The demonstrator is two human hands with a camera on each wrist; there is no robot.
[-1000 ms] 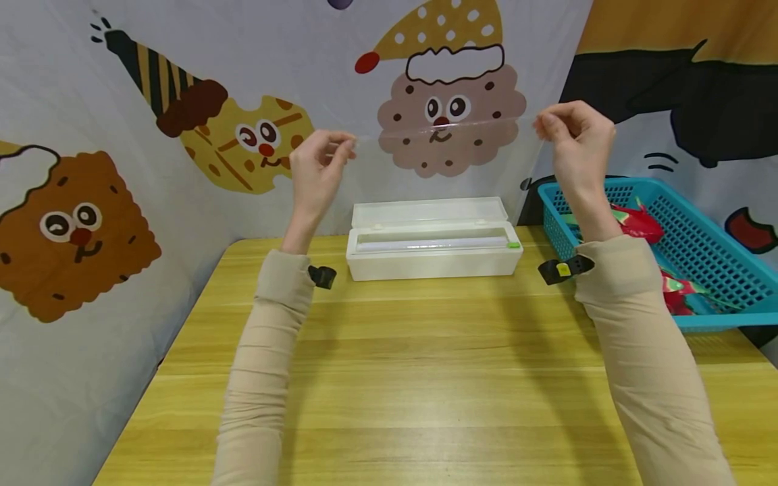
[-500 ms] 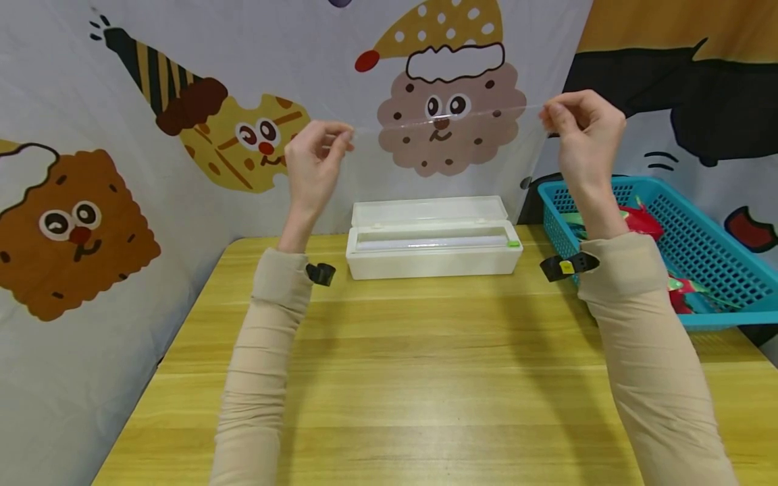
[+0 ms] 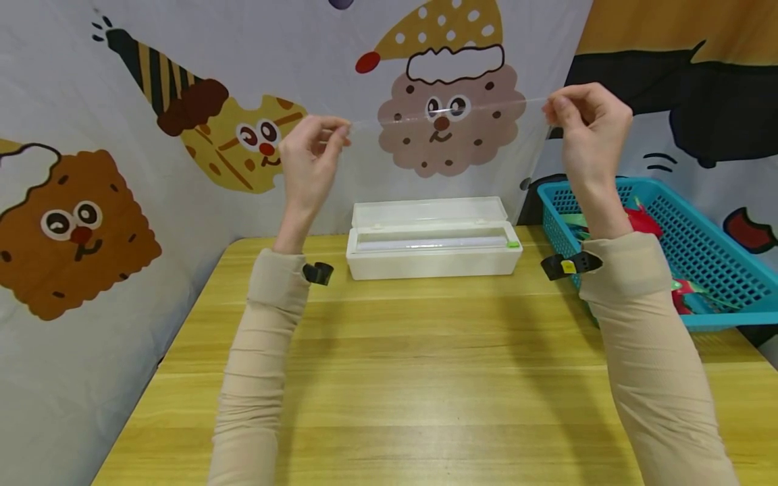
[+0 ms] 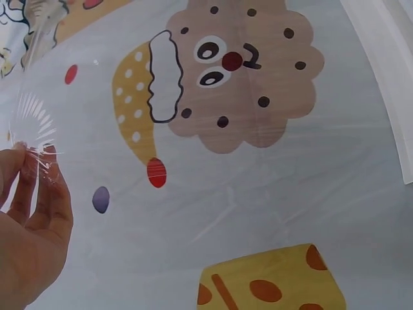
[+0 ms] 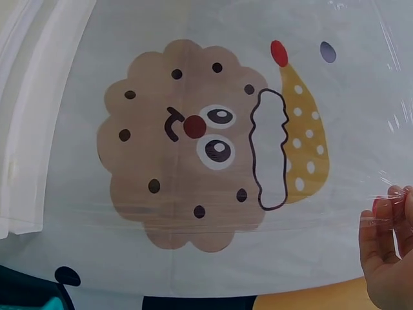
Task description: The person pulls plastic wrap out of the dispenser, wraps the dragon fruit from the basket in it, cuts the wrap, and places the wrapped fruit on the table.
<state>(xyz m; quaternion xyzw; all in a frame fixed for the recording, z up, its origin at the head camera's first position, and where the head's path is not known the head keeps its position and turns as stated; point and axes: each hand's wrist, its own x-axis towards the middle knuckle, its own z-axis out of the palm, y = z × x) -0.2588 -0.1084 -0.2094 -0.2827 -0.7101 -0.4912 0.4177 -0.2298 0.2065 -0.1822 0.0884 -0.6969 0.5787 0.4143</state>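
Observation:
A sheet of clear cling film (image 3: 450,113) stretches between my raised hands, its top edge a thin shiny line in the head view. My left hand (image 3: 310,158) pinches one upper corner between thumb and fingers; creases fan out from that grip in the left wrist view. At the other upper corner, slightly higher, my right hand (image 3: 592,135) pinches the film the same way. Below the film stands a white cling film dispenser box (image 3: 434,263) with its lid (image 3: 428,212) raised. A roll of film (image 3: 431,243) lies inside it, and a small green slider (image 3: 513,244) sits at its right end.
A blue plastic basket (image 3: 723,236) holding red and green dragon fruit (image 3: 643,220) stands at the right of the wooden table (image 3: 425,364). Behind the table hangs a white cloth (image 3: 255,40) printed with cartoon biscuits.
Both hands have risen and moved slightly apart, the right one more to the right. The film's top edge has gone up with them. The box and basket have stayed put.

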